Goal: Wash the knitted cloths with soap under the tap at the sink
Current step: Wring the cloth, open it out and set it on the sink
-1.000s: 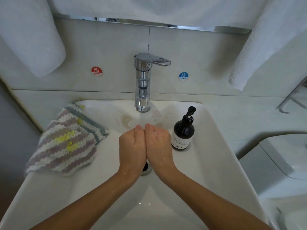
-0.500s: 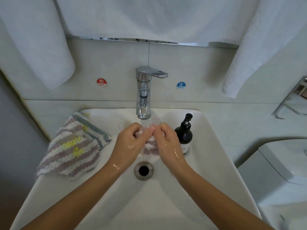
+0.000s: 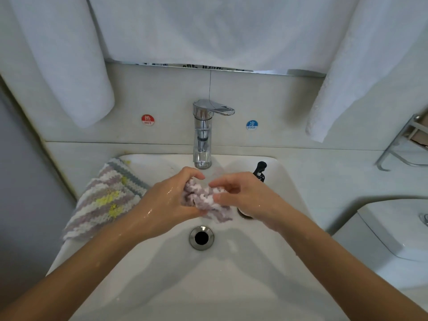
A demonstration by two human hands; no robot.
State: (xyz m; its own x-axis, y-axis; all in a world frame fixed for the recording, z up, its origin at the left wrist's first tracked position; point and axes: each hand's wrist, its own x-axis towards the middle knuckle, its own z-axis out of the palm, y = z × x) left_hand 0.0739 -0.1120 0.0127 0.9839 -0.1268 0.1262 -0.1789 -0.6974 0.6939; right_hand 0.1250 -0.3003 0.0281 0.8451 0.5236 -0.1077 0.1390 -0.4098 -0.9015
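Observation:
A small wet knitted cloth (image 3: 203, 200), white with mauve stripes, is bunched between both my hands just under the chrome tap (image 3: 202, 135). My left hand (image 3: 169, 200) grips its left side with curled fingers. My right hand (image 3: 245, 195) pinches its right side. Both hands are wet and hover over the white sink (image 3: 208, 286), above the drain (image 3: 201, 237). Two more striped knitted cloths (image 3: 104, 200) lie stacked on the sink's left rim. The black soap pump bottle (image 3: 259, 170) stands behind my right hand, mostly hidden.
White towels (image 3: 62, 61) hang from above on both sides of the tap. Hot (image 3: 147, 120) and cold (image 3: 251, 125) stickers mark the wall. A metal rack (image 3: 403, 144) is at the right, and a white toilet tank (image 3: 393, 230) stands lower right.
My hands were pressed together over the drain, then rose toward the tap and spread apart. The small cloth, hidden between my palms before, now shows stretched between both hands.

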